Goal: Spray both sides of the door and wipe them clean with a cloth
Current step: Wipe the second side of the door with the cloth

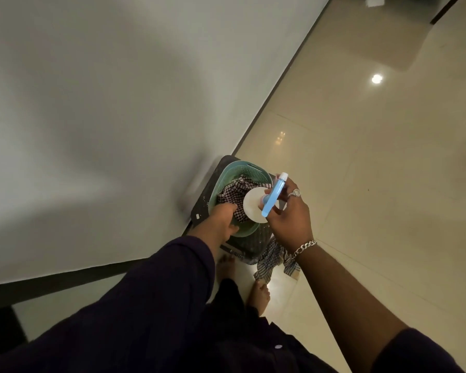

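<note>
A green plastic basket (249, 168) stands on a dark stool against the white wall, with a checked cloth (236, 189) lying inside it. My left hand (222, 220) reaches into the basket, its fingers on the cloth near the front rim. Over the basket, my right hand (289, 211) grips a spray bottle (272, 197) with a blue trigger head and a white body. No door can be made out from this angle.
The dark stool (201, 208) stands in the corner where the white wall (105, 117) meets the glossy beige tile floor (374, 170). A second checked cloth (273, 261) hangs from the stool's front. My bare feet (258, 294) are just below it.
</note>
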